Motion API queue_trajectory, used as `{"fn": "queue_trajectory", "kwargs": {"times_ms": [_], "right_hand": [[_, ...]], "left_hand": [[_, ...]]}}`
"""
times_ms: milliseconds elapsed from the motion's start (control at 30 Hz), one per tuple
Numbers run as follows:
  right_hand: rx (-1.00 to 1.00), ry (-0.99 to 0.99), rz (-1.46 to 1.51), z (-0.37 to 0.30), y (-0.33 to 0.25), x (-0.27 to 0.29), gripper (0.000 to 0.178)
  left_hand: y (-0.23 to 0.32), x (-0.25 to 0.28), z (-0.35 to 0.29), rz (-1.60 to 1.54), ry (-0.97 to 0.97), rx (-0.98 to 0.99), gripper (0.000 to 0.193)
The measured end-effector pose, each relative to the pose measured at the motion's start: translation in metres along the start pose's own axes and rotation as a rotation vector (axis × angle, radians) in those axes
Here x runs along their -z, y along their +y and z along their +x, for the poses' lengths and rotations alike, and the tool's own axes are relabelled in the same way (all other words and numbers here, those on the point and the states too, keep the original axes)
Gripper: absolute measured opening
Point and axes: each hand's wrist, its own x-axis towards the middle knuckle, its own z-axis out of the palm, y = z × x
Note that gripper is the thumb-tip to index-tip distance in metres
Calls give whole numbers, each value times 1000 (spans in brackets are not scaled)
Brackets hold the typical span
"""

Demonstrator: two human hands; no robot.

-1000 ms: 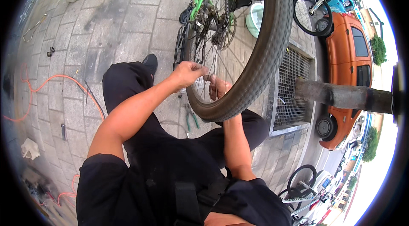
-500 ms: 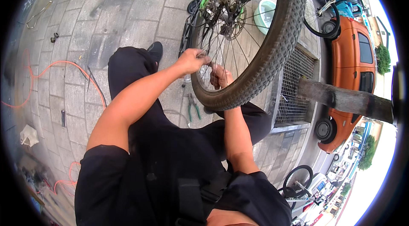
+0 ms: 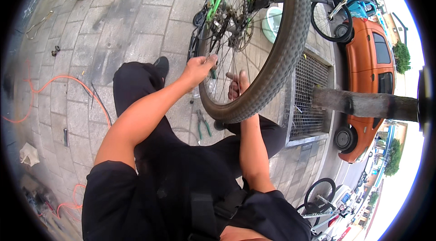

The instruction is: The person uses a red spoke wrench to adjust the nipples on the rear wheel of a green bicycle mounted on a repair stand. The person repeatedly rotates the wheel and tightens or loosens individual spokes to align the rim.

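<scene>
Outdoor pavement in diffuse daylight. Rectangular grey paving slabs [image 3: 141,36], laid in staggered rows with darker joints, form the ground; a blackish smudge [image 3: 113,12] marks their upper left part. At the far left, a dark grey surface [image 3: 22,18] borders the slabs; its nature cannot be told. To the right, a square-meshed dark metal grate [image 3: 313,75] lies within a pale rectangular border [image 3: 309,140], and a rough grey-brown tree trunk [image 3: 363,102] rises from it. Beyond, an orange car [image 3: 363,66] with dark side windows [image 3: 382,50] stands on a grey roadway [image 3: 338,159]. Rounded green trees [image 3: 402,56] adjoin a white, overexposed sky [image 3: 412,150].
</scene>
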Motion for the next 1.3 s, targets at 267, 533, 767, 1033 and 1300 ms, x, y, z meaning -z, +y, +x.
{"fn": "queue_trajectory", "kwargs": {"times_ms": [267,533,767,1033,1300], "right_hand": [[-43,58,-93,-10,-3,-10,54],[43,150,-510,-7,4,-24,52],[9,172,-229,-8,14,-16,49],[61,68,-44,-15,1,-8,52],[41,33,-39,-33,-5,-7,54]], "left_hand": [[3,-12,-15,28,-214,-124,53],[-22,-12,-2,493,105,-213,44],[-16,-1,11,226,161,-290,44],[3,-3,-7,75,23,-299,48],[18,-9,-19,123,-47,-245,52]]}}
